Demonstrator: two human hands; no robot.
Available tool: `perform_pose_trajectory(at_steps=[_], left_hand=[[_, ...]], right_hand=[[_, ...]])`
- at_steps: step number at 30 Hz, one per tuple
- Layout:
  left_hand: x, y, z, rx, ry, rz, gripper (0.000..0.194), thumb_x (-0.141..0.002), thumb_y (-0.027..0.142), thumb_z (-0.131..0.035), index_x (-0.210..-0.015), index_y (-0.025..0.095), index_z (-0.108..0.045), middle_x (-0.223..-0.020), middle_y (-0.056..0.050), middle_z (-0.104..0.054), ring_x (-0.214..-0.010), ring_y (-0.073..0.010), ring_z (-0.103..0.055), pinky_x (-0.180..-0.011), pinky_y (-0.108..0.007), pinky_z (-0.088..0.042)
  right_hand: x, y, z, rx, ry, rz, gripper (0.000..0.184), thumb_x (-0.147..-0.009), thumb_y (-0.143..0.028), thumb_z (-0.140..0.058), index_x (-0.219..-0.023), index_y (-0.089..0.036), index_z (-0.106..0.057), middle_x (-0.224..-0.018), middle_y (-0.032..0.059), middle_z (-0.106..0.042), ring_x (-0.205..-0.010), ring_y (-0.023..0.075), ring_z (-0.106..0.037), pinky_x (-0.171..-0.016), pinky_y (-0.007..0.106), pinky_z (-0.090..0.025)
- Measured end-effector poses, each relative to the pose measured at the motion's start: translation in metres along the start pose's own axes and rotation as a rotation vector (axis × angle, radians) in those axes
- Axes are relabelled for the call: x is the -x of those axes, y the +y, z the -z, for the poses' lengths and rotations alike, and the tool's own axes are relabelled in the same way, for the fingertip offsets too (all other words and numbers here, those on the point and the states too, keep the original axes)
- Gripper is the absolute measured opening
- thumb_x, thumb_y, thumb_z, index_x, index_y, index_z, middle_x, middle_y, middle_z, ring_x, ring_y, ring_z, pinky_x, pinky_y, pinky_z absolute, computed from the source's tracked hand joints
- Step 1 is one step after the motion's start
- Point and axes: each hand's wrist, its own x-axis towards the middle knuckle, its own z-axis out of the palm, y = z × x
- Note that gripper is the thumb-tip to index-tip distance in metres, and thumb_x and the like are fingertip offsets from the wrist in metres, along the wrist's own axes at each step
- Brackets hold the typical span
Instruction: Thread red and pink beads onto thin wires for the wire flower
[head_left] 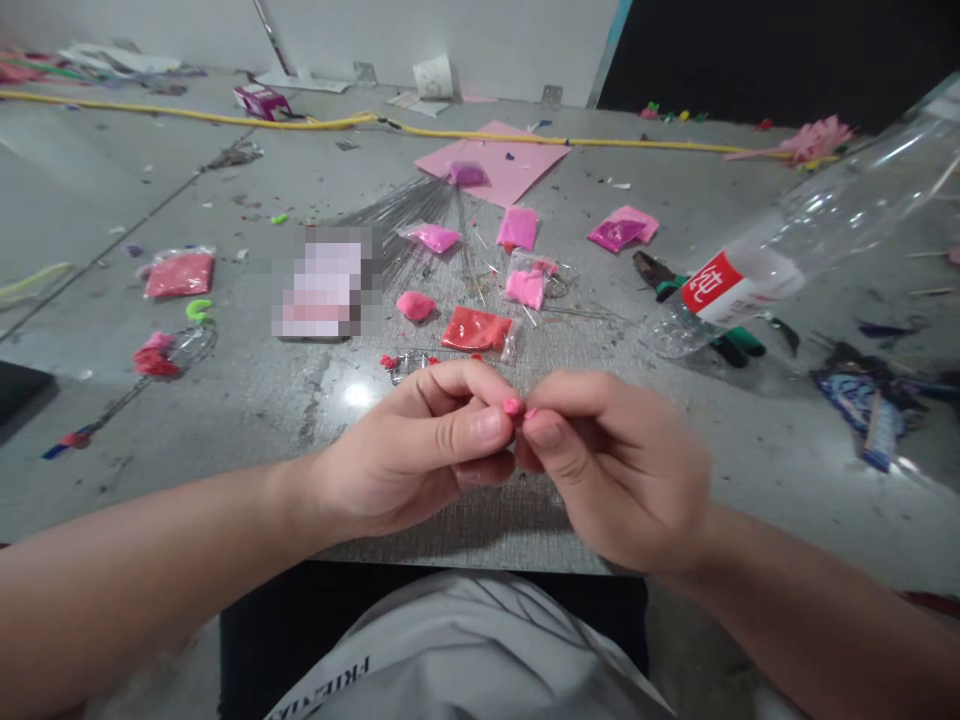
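Observation:
My left hand pinches a small bit of pink clay between thumb and forefinger. Right beside it, the thumb and forefinger of my right hand are closed on another tiny pink bit; whether the two bits are joined I cannot tell. Just beyond my fingers lie a clear bag of red clay and a round lump of pink clay. A wire piece with red bits is partly hidden behind my left hand.
A clear plastic bottle leans in from the right, over green-handled pliers. Thin wires fan out near a pink sheet. Several clay bags lie mid-table. A yellow cord crosses the back; a wire piece lies left.

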Motion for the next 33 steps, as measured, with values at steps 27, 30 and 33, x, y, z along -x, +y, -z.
perform_pose_trajectory(at_steps=[27, 30, 33], left_hand=[[0.0024, 0.0007, 0.0013, 0.043, -0.038, -0.002, 0.007, -0.092, 0.014, -0.076, -0.092, 0.02, -0.079, -0.086, -0.001, -0.076, -0.079, -0.0082, -0.074, -0.064, -0.011, -0.054], [0.0025, 0.0025, -0.0006, 0.028, -0.017, 0.001, 0.006, -0.091, 0.016, -0.077, -0.091, 0.021, -0.08, -0.084, -0.001, -0.075, -0.078, -0.0092, -0.073, -0.063, -0.012, -0.053], [0.0022, 0.0037, -0.0001, 0.02, -0.004, 0.008, 0.005, -0.088, 0.016, -0.079, -0.088, 0.021, -0.081, -0.082, -0.001, -0.072, -0.076, -0.0101, -0.071, -0.061, -0.013, -0.051]], right_hand=[[-0.0022, -0.0049, 0.0005, 0.203, 0.025, 0.134, 0.01, -0.1, -0.028, -0.066, -0.092, -0.023, -0.067, -0.066, -0.0019, -0.074, -0.048, 0.0095, -0.064, -0.045, 0.021, -0.046], [-0.0022, -0.0038, 0.001, 0.21, 0.02, 0.152, 0.009, -0.099, -0.026, -0.067, -0.093, -0.02, -0.067, -0.066, -0.0017, -0.074, -0.048, 0.0087, -0.064, -0.047, 0.019, -0.047], [-0.0021, -0.0029, 0.0004, 0.219, 0.035, 0.161, 0.01, -0.098, -0.026, -0.068, -0.092, -0.018, -0.067, -0.065, -0.0014, -0.073, -0.047, 0.0078, -0.064, -0.047, 0.018, -0.047]])
